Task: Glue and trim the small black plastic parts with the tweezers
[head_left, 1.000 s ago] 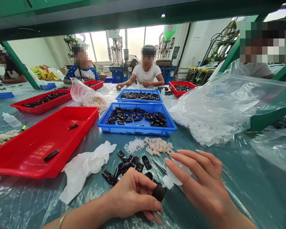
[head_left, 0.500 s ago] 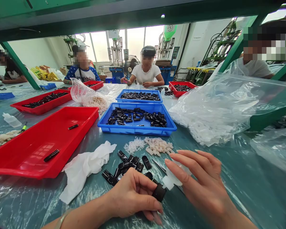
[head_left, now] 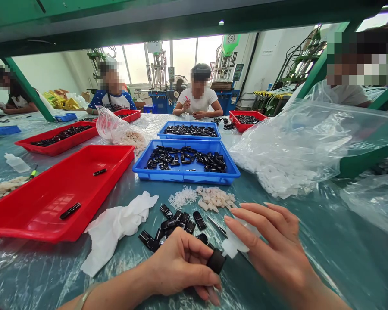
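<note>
My left hand [head_left: 186, 267] is closed around a small black plastic piece [head_left: 216, 261], pinched between thumb and fingers. My right hand [head_left: 274, 245] has its fingers stretched out above a translucent white squeeze bottle [head_left: 231, 248]; its thumb is hidden, and I cannot tell whether the fingers touch the bottle. The bottle's narrow end points toward the black piece. A pointed metal tool [head_left: 216, 225], perhaps tweezers, lies partly under the bottle. Just beyond my left hand sits a loose pile of glossy black pieces [head_left: 177, 221].
Small clear bits [head_left: 183, 196] and cream-coloured bits [head_left: 215, 198] lie in heaps ahead. A blue tray [head_left: 184, 175] of black pieces stands behind them. On the left are a crumpled white cloth [head_left: 116, 228] and a red tray [head_left: 97, 189]. A plastic bag [head_left: 287, 150] bulges at right.
My hands and the black piece have hardly moved. Across the table, a co-worker's hand with a pink item has risen toward the chest.
</note>
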### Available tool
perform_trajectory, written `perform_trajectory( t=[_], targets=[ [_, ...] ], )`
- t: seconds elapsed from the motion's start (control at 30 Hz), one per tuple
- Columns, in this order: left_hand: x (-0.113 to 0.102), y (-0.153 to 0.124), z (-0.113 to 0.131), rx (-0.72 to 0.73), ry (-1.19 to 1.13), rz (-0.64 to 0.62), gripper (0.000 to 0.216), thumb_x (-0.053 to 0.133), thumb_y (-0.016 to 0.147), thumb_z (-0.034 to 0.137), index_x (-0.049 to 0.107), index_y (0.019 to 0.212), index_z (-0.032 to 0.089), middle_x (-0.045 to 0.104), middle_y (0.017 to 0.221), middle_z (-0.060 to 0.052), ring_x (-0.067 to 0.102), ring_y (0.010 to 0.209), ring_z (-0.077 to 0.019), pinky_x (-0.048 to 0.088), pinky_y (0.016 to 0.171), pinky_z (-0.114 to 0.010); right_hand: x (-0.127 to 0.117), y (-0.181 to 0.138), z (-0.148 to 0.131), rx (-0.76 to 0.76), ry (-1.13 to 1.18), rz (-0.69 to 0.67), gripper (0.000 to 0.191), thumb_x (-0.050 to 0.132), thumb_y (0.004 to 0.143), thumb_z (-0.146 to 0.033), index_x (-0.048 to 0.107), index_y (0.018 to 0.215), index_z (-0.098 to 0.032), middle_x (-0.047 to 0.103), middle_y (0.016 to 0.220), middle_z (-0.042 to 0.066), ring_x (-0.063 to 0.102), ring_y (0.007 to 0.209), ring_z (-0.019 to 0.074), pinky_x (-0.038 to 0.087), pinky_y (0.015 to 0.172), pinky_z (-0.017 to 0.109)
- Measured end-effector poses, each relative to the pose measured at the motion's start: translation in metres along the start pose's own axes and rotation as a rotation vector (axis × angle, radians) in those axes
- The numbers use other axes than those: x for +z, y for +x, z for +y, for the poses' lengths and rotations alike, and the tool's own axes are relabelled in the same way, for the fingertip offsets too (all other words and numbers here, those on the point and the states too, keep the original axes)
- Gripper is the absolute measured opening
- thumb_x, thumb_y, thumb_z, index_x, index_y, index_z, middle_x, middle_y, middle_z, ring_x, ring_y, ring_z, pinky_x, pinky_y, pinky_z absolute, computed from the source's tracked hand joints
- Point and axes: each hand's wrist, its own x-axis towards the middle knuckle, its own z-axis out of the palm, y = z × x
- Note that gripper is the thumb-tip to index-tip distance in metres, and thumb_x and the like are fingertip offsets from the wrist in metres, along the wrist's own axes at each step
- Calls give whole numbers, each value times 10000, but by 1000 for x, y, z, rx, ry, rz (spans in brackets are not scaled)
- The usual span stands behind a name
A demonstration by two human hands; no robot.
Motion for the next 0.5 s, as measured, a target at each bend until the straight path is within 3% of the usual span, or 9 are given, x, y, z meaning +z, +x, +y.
perform_trajectory(
  t=[0.5],
  targets=[
    [-1,-1,0,0,6,-9,68,693,636,137,709,673,82,667,566,-27,626,499,-84,483,471,-118,0,-3,3,-1,12,-23,250,415,902,-95,622,962,-222,689,926,70,564,977,210,330,856,464]
  ],
)
